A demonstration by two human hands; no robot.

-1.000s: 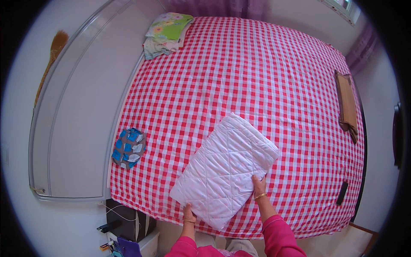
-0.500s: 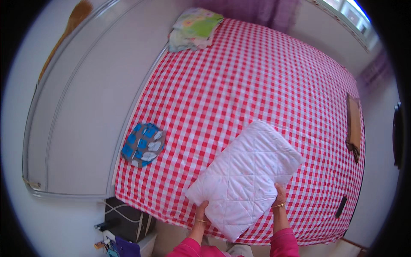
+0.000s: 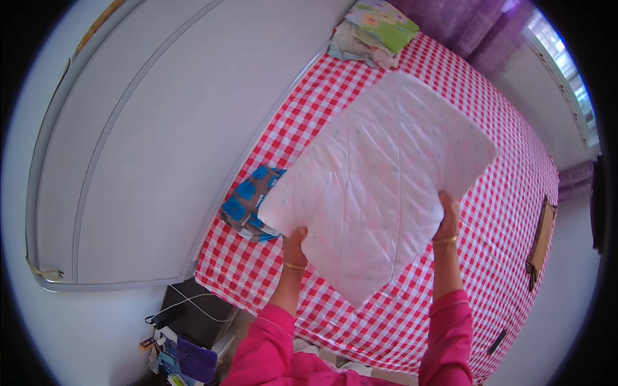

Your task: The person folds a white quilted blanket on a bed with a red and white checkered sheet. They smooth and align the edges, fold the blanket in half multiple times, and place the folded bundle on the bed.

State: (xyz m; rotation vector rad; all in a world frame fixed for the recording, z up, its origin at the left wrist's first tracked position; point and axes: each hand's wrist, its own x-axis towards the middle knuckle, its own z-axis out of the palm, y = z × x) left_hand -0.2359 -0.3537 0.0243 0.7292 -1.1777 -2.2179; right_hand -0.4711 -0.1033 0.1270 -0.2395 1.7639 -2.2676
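Observation:
A white quilted pillow (image 3: 380, 180) with a faint pink and blue pattern is held up over the bed, tilted, between my two hands. My left hand (image 3: 295, 247) grips its near left edge, thumb on top and fingers hidden beneath. At the right edge, my right hand (image 3: 449, 217) is closed round the pillow in the same way. Partly covered by the pillow's left corner is a folded blue, grey and white cloth (image 3: 243, 204) lying on the bed. Under everything spreads a red and white checked sheet (image 3: 296, 128).
A pale headboard (image 3: 161, 154) runs along the left. Folded floral bedding (image 3: 376, 32) lies at the far corner near a purple curtain (image 3: 470, 32). A brown flat object (image 3: 542, 241) and a small black object (image 3: 496, 341) sit toward the right edge. A cluttered bedside cabinet (image 3: 199, 315) stands lower left.
Both hands have raised the pillow and carried it farther up the bed; it now overlaps the blue patterned cloth. The view has shifted, and more of my sleeves shows.

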